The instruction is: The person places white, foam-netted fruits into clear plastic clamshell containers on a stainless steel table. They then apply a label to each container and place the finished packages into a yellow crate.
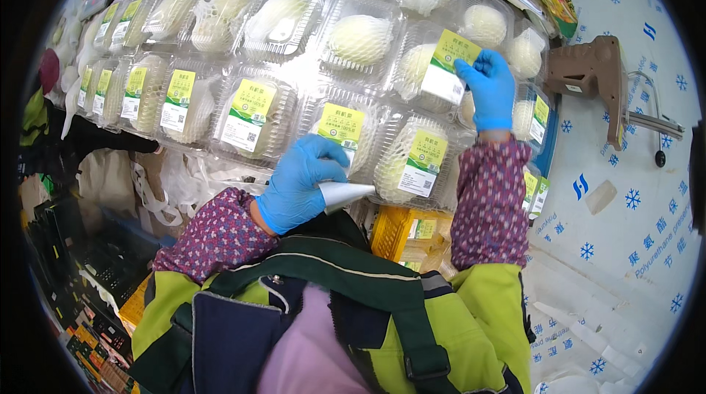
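Note:
My right hand [488, 88], in a blue glove, holds the right edge of a green-and-white label [448, 66] over a clear plastic clamshell box [405, 63] with a pale, net-wrapped vegetable or fruit. Whether the label touches the lid, I cannot tell. In my left hand [303, 182], also gloved, is a curled piece of white label paper [345, 194], just in front of a labelled box [339, 129]. Right of it sits another labelled box [413, 162]. Boxes in the front row bear labels; several behind, such as this box [361, 38], show none.
A brown tool or device with a metal rod [590, 85] is at the right, by the wall panels printed with snowflakes. Below the table's edge are a yellow plastic crate [391, 233] with packed boxes and some plastic bags [182, 179]. A dark sleeve [110, 132] reaches in at the left.

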A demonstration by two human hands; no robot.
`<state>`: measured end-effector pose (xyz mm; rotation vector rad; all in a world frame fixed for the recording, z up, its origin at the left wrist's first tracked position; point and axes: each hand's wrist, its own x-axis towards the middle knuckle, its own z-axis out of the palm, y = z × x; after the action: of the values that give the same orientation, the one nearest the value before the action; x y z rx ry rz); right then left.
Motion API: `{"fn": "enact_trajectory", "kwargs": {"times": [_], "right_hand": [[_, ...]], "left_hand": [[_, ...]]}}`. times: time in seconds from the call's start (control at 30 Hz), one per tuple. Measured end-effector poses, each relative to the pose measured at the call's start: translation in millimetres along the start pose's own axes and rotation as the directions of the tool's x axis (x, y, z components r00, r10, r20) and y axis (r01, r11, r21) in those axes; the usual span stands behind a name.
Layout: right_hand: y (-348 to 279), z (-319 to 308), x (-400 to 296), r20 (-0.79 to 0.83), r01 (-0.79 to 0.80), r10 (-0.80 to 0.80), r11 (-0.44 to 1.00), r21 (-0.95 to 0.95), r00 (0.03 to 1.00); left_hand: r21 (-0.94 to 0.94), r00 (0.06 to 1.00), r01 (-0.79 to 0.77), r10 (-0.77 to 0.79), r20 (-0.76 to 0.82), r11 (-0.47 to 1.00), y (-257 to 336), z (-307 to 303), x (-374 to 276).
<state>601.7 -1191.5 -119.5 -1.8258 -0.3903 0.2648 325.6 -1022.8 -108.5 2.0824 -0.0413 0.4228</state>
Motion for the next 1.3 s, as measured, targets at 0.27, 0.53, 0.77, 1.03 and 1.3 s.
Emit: {"fn": "enact_trajectory", "kwargs": {"times": [0.27,0.53,0.77,1.03,1.3], "right_hand": [[6,15,-3,-0.055,0.254,-0.403,0.671,-0.697,0.914],[-84,92,-136,0.596,-0.216,0.086,0.965,0.150,0.798],[-94,106,-116,0.376,0.337,-0.336,0.939,0.064,0.864],[-16,123,48,0.263,0.071,-0.045,0.993,-0.090,0.964],[-33,137,13,0.245,0.340,-0.243,0.779,-0.527,0.938]], "left_hand": [[-0.446,0.895,0.433,-0.433,0.107,0.784,4,-15,-7],[-0.356,0.860,0.458,-0.507,-0.054,0.815,-11,-37,-8],[-0.410,0.890,0.333,-0.427,-0.161,0.849,-6,-46,-4],[-0.022,0.988,0.107,-0.109,-0.113,0.994,-29,-52,-24],[-0.643,0.831,0.351,-0.542,-0.121,0.681,-22,-77,-27]]}}
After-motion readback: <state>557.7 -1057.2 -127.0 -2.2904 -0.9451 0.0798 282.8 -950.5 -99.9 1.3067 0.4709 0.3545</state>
